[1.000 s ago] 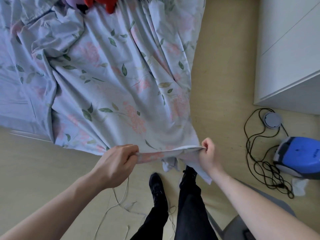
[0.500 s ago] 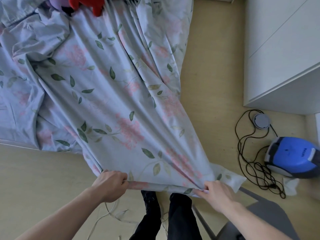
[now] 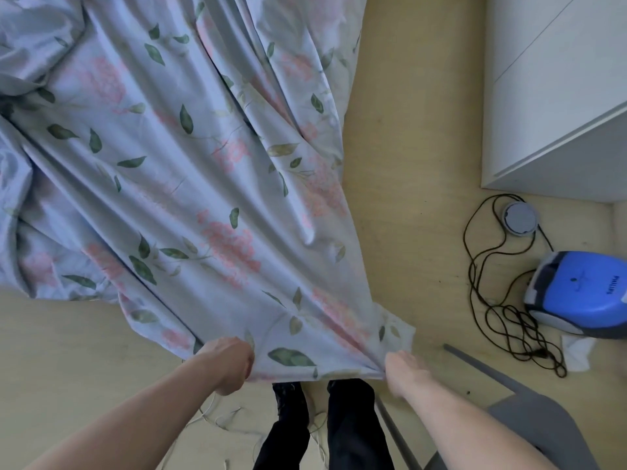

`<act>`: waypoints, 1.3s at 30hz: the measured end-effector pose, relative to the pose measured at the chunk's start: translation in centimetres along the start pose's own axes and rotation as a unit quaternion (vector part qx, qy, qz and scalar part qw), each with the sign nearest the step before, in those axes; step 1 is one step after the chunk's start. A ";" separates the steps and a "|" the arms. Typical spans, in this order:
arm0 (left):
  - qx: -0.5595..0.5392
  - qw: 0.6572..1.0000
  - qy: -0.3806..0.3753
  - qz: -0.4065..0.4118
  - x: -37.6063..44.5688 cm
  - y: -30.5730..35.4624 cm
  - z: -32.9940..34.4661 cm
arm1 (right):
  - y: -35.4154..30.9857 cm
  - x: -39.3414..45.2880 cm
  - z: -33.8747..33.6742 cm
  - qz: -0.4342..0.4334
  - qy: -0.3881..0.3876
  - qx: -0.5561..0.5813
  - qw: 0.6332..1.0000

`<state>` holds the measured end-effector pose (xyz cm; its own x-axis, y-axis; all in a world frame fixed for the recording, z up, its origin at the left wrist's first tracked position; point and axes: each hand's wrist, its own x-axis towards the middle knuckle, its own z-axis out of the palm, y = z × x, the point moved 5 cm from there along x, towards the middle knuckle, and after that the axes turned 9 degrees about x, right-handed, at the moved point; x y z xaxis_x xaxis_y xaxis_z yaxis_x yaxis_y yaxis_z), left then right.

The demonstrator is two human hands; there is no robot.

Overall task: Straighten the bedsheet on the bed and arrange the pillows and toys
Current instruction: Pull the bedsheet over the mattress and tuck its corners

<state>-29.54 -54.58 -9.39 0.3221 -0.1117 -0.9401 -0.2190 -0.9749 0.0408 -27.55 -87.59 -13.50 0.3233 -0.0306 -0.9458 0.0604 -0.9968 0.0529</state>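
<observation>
Below, left hand [image 3: 228, 364] and right hand [image 3: 405, 372], arms outstretched, each grip the bedsheet [image 3: 190, 184] hem, stretching it taut.

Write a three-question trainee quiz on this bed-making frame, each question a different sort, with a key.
1. True or false: both the left hand and the right hand have a grip on the bedsheet.
2. Multiple choice: the blue vacuum cleaner sits on
A. the bed
B. the floor, at the person's right
C. the white cabinet
3. Fill in: the black cord lies in loose ____ on the floor.

Key: 1 true; 2 B; 3 coils.
</observation>
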 end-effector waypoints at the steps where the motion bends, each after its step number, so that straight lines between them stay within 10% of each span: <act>1: -0.008 1.000 -0.005 0.011 0.1 0.3 -0.1 | -0.3 0.0 0.2 -0.001 -0.010 0.014 1.000; 14: -0.178 0.963 0.194 -0.061 1.3 -3.5 -16.7 | -3.3 2.6 -18.3 -0.104 0.108 0.365 0.919; 30: -0.152 0.941 0.293 -0.081 6.2 -6.7 -28.0 | -8.9 8.4 -31.4 -0.129 0.211 0.514 0.821; 39: -0.260 0.905 0.332 -0.056 8.6 -9.5 -25.6 | -12.0 12.9 -32.7 -0.185 0.242 0.469 0.829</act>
<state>-1.14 -51.21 -9.18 0.8352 0.0712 -0.5453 0.2576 -0.9267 0.2735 6.81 -73.59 -15.90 0.8008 0.0978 -0.5909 -0.4478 -0.5575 -0.6990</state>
